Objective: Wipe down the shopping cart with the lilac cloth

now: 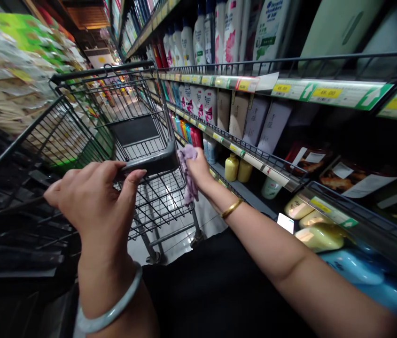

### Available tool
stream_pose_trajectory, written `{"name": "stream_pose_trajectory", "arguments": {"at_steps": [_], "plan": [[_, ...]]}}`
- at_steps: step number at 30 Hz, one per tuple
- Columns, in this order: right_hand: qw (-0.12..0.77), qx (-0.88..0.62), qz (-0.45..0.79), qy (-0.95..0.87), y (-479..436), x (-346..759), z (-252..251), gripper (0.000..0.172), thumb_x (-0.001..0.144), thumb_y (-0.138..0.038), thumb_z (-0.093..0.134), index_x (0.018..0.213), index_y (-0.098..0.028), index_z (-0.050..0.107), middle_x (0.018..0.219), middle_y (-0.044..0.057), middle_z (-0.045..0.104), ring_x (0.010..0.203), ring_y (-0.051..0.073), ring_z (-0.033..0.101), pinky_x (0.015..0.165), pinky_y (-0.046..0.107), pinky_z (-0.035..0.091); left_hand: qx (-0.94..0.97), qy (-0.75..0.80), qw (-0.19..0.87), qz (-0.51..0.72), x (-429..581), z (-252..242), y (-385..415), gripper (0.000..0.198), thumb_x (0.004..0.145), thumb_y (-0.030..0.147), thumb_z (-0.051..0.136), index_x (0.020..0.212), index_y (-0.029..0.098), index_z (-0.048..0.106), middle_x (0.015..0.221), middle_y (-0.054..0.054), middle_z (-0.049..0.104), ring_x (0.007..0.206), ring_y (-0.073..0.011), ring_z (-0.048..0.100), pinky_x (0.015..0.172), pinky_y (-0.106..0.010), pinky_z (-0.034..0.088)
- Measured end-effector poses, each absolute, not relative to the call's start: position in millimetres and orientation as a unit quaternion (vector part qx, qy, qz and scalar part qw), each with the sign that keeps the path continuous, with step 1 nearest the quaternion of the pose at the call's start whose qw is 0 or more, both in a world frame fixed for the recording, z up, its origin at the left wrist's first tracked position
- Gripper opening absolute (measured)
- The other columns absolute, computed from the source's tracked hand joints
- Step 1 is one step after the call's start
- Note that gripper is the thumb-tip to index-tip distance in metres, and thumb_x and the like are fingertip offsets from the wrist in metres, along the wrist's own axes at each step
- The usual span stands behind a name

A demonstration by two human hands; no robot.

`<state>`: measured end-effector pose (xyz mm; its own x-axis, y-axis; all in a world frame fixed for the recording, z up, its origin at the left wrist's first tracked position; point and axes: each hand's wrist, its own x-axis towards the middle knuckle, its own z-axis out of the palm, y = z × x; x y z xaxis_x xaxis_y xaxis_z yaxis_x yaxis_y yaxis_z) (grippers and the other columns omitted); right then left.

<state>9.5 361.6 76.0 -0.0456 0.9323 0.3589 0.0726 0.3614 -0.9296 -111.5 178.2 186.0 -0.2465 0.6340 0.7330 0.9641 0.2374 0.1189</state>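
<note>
A black wire shopping cart stands in a shop aisle in front of me. My left hand is curled over the cart's handle bar, gripping it near the left end. My right hand is closed on a crumpled purple cloth and presses it against the right end of the same handle. A pale bangle circles my left wrist and a gold bangle my right wrist.
Shelves on the right carry shampoo bottles, boxes and yellow price labels. Low down sit yellow bottles and blue packs. Packaged goods line the left side. The tiled aisle floor runs ahead past the cart.
</note>
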Motion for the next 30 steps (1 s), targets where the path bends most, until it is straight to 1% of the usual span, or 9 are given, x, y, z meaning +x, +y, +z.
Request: {"name": "stream_pose_trajectory", "arguments": {"at_steps": [3,6,11,13,17,20,22,26,30], "plan": [[0.647,-0.325,0.362,-0.587,346.6,20.6,116.9,0.034,0.088,-0.018,0.052,0.122,-0.024,0.051,0.118,0.003,0.067,0.113,0.017,0.065,0.107,0.036,0.051,-0.548,-0.732,0.284,-0.289,-111.0,185.1,179.1,0.046,0.089,0.068,0.055,0.096,0.026,0.071,0.094,-0.007,0.072,0.098,-0.0294,0.057,0.09,-0.043,0.028],[0.671,-0.283,0.346,-0.591,337.4,22.0,130.0,0.036,0.089,-0.017,0.053,0.123,-0.026,0.051,0.123,0.001,0.063,0.121,0.016,0.062,0.113,0.038,0.047,-0.545,-0.732,0.286,-0.292,-109.7,184.0,180.7,0.045,0.088,0.068,0.056,0.096,0.026,0.071,0.092,-0.006,0.07,0.098,-0.029,0.056,0.091,-0.043,0.028],[0.586,-0.403,0.478,-0.516,350.0,7.2,86.6,0.029,0.084,-0.014,0.056,0.112,-0.022,0.054,0.113,0.004,0.068,0.108,0.018,0.066,0.107,0.039,0.051,-0.546,-0.732,0.289,-0.287,-108.5,183.3,181.6,0.046,0.089,0.068,0.055,0.097,0.026,0.071,0.094,-0.007,0.071,0.099,-0.0292,0.055,0.092,-0.044,0.028],[0.574,-0.423,0.496,-0.496,351.6,6.2,85.1,0.026,0.084,-0.015,0.056,0.11,-0.021,0.054,0.11,0.005,0.069,0.105,0.018,0.066,0.105,0.04,0.053,-0.546,-0.732,0.288,-0.289,-108.7,183.2,181.5,0.046,0.089,0.068,0.056,0.098,0.025,0.071,0.095,-0.007,0.071,0.098,-0.0289,0.055,0.091,-0.044,0.028],[0.665,-0.304,0.392,-0.558,334.9,18.0,123.2,0.03,0.086,-0.017,0.055,0.115,-0.023,0.053,0.117,0.003,0.066,0.116,0.017,0.063,0.111,0.037,0.049,-0.545,-0.729,0.293,-0.292,-110.0,182.6,181.7,0.045,0.089,0.068,0.056,0.095,0.027,0.07,0.093,-0.005,0.071,0.096,-0.028,0.055,0.09,-0.043,0.028],[0.678,-0.263,0.325,-0.604,329.9,24.2,135.7,0.031,0.086,-0.018,0.056,0.116,-0.026,0.054,0.121,0.001,0.063,0.124,0.018,0.06,0.115,0.041,0.046,-0.547,-0.726,0.301,-0.288,-110.9,181.8,182.1,0.046,0.088,0.07,0.056,0.096,0.028,0.07,0.09,-0.005,0.069,0.095,-0.0283,0.055,0.089,-0.043,0.028],[0.656,-0.304,0.333,-0.606,336.9,22.2,124.7,0.032,0.084,-0.016,0.057,0.114,-0.026,0.054,0.119,0.001,0.064,0.121,0.019,0.061,0.113,0.04,0.048,-0.546,-0.727,0.301,-0.288,-111.0,181.5,182.3,0.046,0.088,0.07,0.055,0.097,0.028,0.07,0.091,-0.005,0.069,0.096,-0.0284,0.055,0.089,-0.043,0.028],[0.59,-0.394,0.422,-0.565,350.6,14.7,107.7,0.027,0.083,-0.014,0.054,0.109,-0.022,0.055,0.104,0.003,0.066,0.1,0.018,0.065,0.103,0.039,0.054,-0.552,-0.725,0.301,-0.282,-110.3,181.7,181.8,0.043,0.09,0.068,0.055,0.097,0.028,0.07,0.093,-0.006,0.071,0.096,-0.0289,0.055,0.088,-0.044,0.028],[0.658,-0.284,0.351,-0.602,336.1,18.3,137.8,0.032,0.088,-0.02,0.054,0.12,-0.024,0.053,0.117,0.001,0.063,0.115,0.018,0.062,0.109,0.039,0.05,-0.558,-0.72,0.299,-0.285,-108.4,182.6,180.3,0.039,0.091,0.066,0.054,0.096,0.03,0.07,0.092,-0.006,0.071,0.095,-0.0309,0.056,0.088,-0.046,0.029]]}}
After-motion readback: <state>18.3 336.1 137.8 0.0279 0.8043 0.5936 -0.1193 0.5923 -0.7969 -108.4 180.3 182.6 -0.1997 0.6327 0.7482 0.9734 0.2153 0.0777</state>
